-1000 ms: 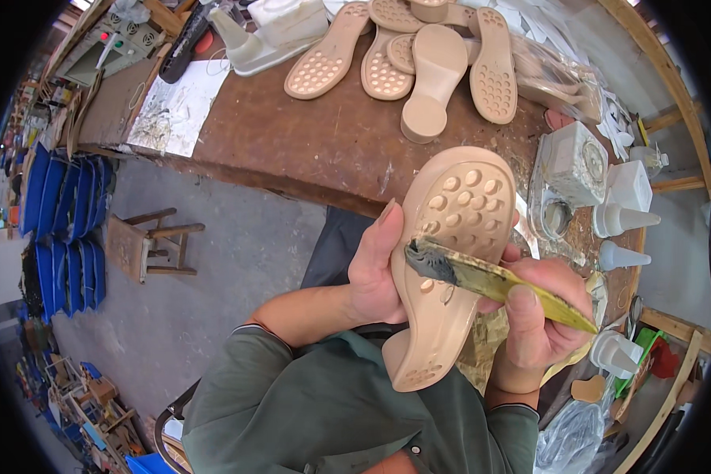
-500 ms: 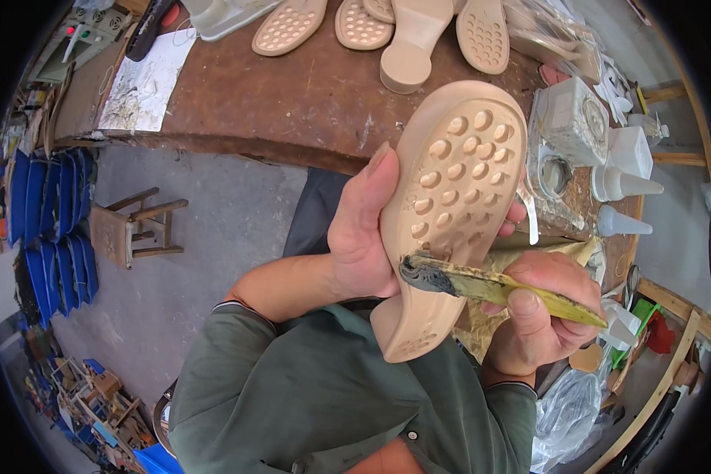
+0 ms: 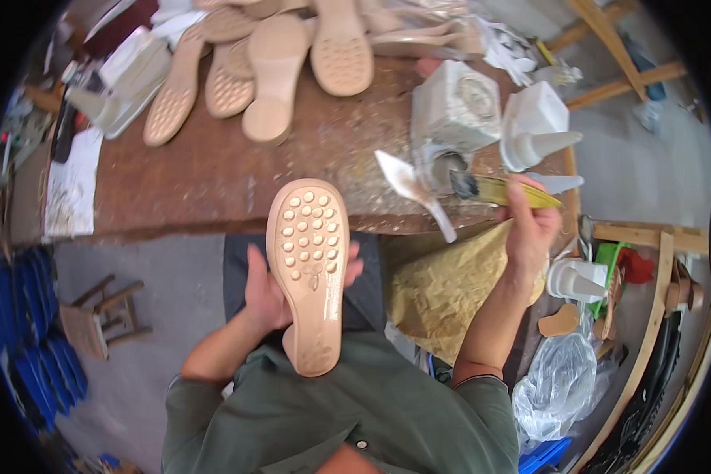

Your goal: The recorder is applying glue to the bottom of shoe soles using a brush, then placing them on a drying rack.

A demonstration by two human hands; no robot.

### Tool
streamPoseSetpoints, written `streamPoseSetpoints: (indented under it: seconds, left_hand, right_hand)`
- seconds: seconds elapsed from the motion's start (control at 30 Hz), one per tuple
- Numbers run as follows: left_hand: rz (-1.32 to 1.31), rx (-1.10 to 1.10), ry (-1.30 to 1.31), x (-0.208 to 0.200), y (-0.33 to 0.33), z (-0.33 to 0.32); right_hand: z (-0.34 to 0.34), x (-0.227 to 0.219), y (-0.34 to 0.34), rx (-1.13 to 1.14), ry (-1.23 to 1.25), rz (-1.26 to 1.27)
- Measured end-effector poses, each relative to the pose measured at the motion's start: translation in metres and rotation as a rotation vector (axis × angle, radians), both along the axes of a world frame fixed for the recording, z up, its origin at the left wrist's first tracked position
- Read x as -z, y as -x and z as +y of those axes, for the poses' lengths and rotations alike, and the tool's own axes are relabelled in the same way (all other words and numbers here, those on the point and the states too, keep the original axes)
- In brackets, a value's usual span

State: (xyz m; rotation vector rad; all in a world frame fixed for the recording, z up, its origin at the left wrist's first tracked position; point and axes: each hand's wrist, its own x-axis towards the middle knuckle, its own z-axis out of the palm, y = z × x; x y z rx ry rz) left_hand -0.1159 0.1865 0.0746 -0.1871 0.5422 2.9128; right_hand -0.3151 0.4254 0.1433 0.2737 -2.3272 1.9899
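A beige shoe sole (image 3: 308, 245) with a dimpled forepart and a heel rests along my left hand (image 3: 265, 294). The thumb lies at its left side and fingertips show at its right; the rest of the hand is hidden beneath. My right hand (image 3: 529, 229) grips a flat brush (image 3: 502, 191) with a yellow handle and dark, caked bristles. The bristle end is over or beside the round opening (image 3: 449, 164) at the foot of a white plastic container (image 3: 456, 107); whether it dips in I cannot tell. Near it lies a white spatula-like tool (image 3: 407, 178).
More beige soles (image 3: 276, 75) are piled at the back of the brown worktable (image 3: 158, 186). White nozzle bottles (image 3: 539, 126) stand at the right. Crumpled brown paper (image 3: 442, 288) hangs at the table's front edge. A wooden stool (image 3: 91, 328) and blue racks (image 3: 24, 308) are at the left.
The brush has left the sole and moved away to the right, up to the container. My left hand has lowered the sole toward my body, and the view has shifted.
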Motion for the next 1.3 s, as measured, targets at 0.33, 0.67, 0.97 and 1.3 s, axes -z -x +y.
streamPoseSetpoints:
  seconds: [0.33, 0.67, 0.97, 1.3]
  left_hand:
    - [-0.181, 0.157, 0.210, 0.021, 0.004, 0.005]
    - [-0.211, 0.062, 0.261, 0.003, 0.044, -0.004]
    - [-0.192, 0.070, 0.292, 0.000, 0.047, -0.009]
    - [-0.073, 0.099, 0.222, -0.034, 0.041, 0.002]
  right_hand:
    - [-0.004, 0.031, 0.043, -0.105, -0.518, 0.033]
    - [-0.003, 0.009, 0.036, -0.036, -0.473, 0.007]
    - [0.008, 0.011, 0.033, -0.045, -0.525, -0.054]
    - [0.017, -0.016, -0.008, -0.160, 0.450, -0.156]
